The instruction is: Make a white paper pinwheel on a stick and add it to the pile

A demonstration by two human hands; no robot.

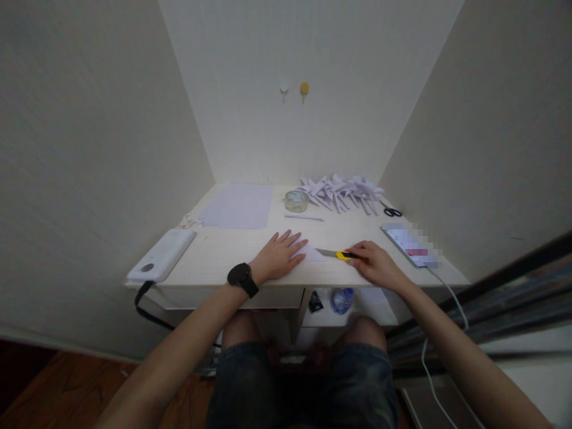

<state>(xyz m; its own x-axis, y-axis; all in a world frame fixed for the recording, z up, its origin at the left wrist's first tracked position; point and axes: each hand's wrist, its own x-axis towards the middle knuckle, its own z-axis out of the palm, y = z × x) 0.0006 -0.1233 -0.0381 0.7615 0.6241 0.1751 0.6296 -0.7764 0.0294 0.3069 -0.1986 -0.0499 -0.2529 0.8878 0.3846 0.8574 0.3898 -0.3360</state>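
Observation:
My left hand lies flat with fingers spread on a folded piece of white paper, near the front edge of the desk. Part of the paper is hidden under the palm. In my right hand is a yellow and black utility knife, its fingers wrapped round the handle. The knife's blade is extended and points left, its tip at the right corner of the paper. Whether the blade lies inside a fold cannot be made out.
Behind my hands are white sheets, a tape roll, a thin paper strip and a heap of folded paper pinwheel shapes. Scissors and a cabled phone lie right; a white device left. A bottle stands below.

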